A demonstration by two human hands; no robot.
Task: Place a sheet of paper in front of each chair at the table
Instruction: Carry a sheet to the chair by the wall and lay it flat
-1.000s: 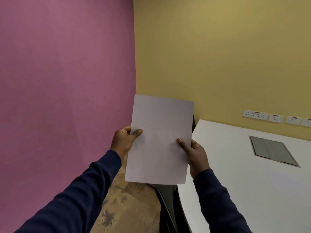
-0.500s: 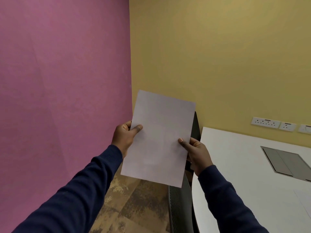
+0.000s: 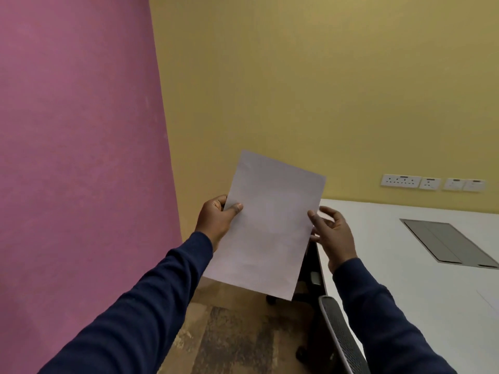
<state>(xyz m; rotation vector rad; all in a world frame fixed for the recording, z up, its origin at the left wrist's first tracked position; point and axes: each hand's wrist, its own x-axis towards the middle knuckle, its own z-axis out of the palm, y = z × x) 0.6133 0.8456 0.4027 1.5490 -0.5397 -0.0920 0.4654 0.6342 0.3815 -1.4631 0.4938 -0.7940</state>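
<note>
i hold a sheet of paper (image 3: 267, 225) up in the air ahead of me, tilted so its top leans to the right, over the gap between the pink wall (image 3: 75, 157) and the white desk (image 3: 405, 265). my left hand (image 3: 217, 220) has its grip clamped on the sheet's left edge, thumb pressed on the front face and the other fingers behind it. my right hand (image 3: 333, 233) is at the sheet's right edge with its fingers spread and curled; the thumb tip sits at the paper's edge, but the grip there is apart, not pinching. the sheet's lower corner hangs above the patterned brown floor (image 3: 229, 333) and just beside the desk's left end. a chair (image 3: 340, 338) with a mesh back shows edge-on below my right sleeve, tucked against the desk. set flush into the desk top is a grey hatch (image 3: 445, 244), well to the right of the paper. on the yellow wall (image 3: 297, 90) behind the desk runs a row of white sockets (image 3: 432, 182). both my sleeves are dark blue.
</note>
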